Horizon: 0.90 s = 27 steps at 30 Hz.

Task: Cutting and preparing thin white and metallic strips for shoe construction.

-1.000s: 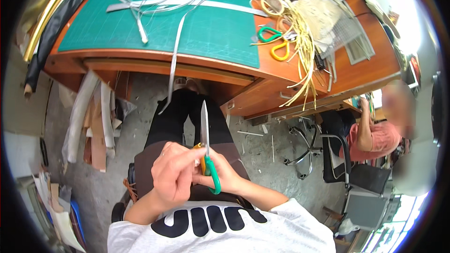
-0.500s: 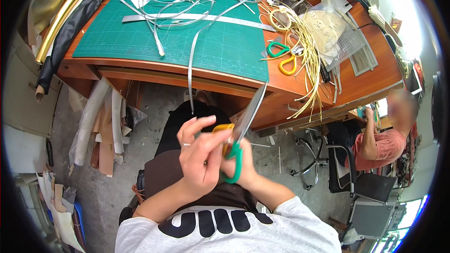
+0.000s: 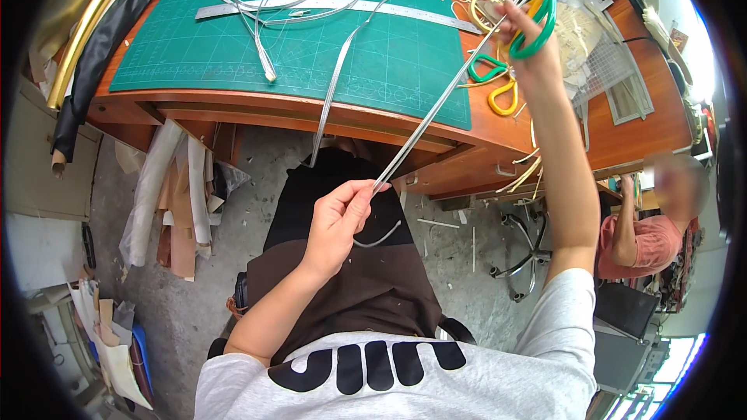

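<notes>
My left hand (image 3: pixel 340 222) is closed in a pinch over my lap, holding thin silver-grey strips (image 3: pixel 436 113). They stretch taut up to the right, and a short end curls out below the fist. At the desk's right part, my raised right hand (image 3: pixel 535 58) is closed around scissors (image 3: pixel 551 12) with green and yellow handles, blade pointing away. The strips run to the fingertips of this hand, which is slightly blurred; whether the fingers pinch them is hard to make out. Another silver-grey strip (image 3: pixel 336 82) hangs over the desk's front edge.
A green cutting mat (image 3: pixel 179 54) bears a steel ruler (image 3: pixel 412 14) and loose coils of strip. A second pair of scissors (image 3: pixel 502 99) lies among pale yellow cords at the right. Rolls of material (image 3: pixel 85 39) lean at the left. Another person (image 3: pixel 642 241) sits at the far right.
My right hand, with the scissors, has moved from beside my left hand up and away over the desk's right side. Strips now stretch between both hands. My left hand has closed on them.
</notes>
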Each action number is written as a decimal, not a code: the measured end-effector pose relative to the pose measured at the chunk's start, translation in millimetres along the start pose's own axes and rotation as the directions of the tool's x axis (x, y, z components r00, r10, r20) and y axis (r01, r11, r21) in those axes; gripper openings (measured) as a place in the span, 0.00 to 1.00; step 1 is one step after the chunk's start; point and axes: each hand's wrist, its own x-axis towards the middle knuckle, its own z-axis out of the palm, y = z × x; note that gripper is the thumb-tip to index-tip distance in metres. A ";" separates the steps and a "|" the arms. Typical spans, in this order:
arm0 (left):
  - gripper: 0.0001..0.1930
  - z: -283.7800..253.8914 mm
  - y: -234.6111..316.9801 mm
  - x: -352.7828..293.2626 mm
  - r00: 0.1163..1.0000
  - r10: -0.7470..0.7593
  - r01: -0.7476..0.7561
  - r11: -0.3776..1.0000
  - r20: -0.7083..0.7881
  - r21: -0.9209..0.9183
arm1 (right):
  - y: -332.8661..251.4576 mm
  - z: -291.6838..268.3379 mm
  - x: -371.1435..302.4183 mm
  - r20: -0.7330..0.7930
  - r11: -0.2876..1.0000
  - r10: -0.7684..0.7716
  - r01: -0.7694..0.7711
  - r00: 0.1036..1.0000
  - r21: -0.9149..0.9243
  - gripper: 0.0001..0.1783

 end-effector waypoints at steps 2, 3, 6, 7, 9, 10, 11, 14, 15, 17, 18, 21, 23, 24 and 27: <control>0.13 -3.4 -1.8 9.9 0.999 -0.031 0.031 0.999 0.021 0.016 | 9.8 -27.5 46.7 -0.006 0.999 -0.037 0.037 0.999 0.008 0.09; 0.13 -3.7 -2.7 15.4 0.999 -0.041 0.041 0.999 0.018 0.019 | 12.5 -38.3 65.7 -0.021 1.000 0.003 -0.003 1.000 0.008 0.09; 0.13 3.2 -4.9 32.7 0.995 -0.093 0.094 0.995 0.044 -0.015 | 24.0 -54.0 106.7 -0.088 0.998 0.054 -0.057 0.995 -0.032 0.16; 0.13 6.4 -6.3 38.3 0.995 -0.092 0.093 0.995 0.028 -0.044 | 28.4 -51.2 107.7 -0.114 0.989 0.018 -0.035 0.993 -0.145 0.16; 0.13 10.5 -6.7 48.3 0.994 -0.110 0.112 0.992 0.029 -0.063 | 26.7 -51.4 99.1 -0.145 0.964 -0.014 -0.025 0.989 -0.263 0.17; 0.13 10.2 -6.1 50.1 0.993 -0.116 0.117 0.991 0.022 -0.064 | 23.1 -47.6 88.0 -0.078 0.885 -0.128 0.078 0.989 -0.459 0.18; 0.13 10.5 -6.5 52.6 0.994 -0.109 0.111 0.991 0.027 -0.076 | 16.7 -43.9 72.9 0.012 0.754 -0.227 0.184 0.974 -0.631 0.20; 0.11 6.2 -4.1 58.7 0.994 -0.109 0.111 0.989 0.024 -0.098 | -7.6 -23.8 -12.7 0.302 0.609 -0.032 0.258 0.953 -0.750 0.24; 0.10 4.6 -5.3 61.3 0.994 -0.090 0.093 0.995 0.061 -0.042 | -2.8 -36.0 -39.8 0.332 0.816 0.108 0.107 0.937 -0.569 0.33; 0.10 2.1 -6.1 59.4 0.995 -0.074 0.073 0.997 0.071 0.014 | -5.2 -19.9 -103.9 0.336 0.753 0.544 -0.270 0.769 -0.600 0.48; 0.10 3.4 -4.0 59.3 0.994 -0.064 0.058 0.995 0.088 0.075 | 0.4 -32.8 -122.1 0.435 0.694 0.651 -0.255 0.622 -0.674 0.46; 0.11 5.3 2.6 61.4 0.990 -0.053 0.030 0.984 0.128 0.174 | 23.3 -52.7 -152.6 0.515 0.612 0.713 -0.066 0.476 -0.788 0.45; 0.12 6.8 6.7 62.9 0.988 -0.047 0.016 0.977 0.145 0.212 | 29.5 -55.8 -157.1 0.471 0.506 0.807 -0.004 0.357 -0.863 0.43; 0.12 7.7 8.7 63.8 0.989 -0.051 0.017 0.972 0.138 0.235 | 30.5 -54.2 -155.2 0.474 0.508 0.806 -0.004 0.355 -0.861 0.43; 0.12 4.7 10.0 66.7 0.982 -0.109 0.066 0.963 0.154 0.261 | 25.8 -37.2 -139.1 0.536 0.528 0.743 0.141 0.402 -0.838 0.36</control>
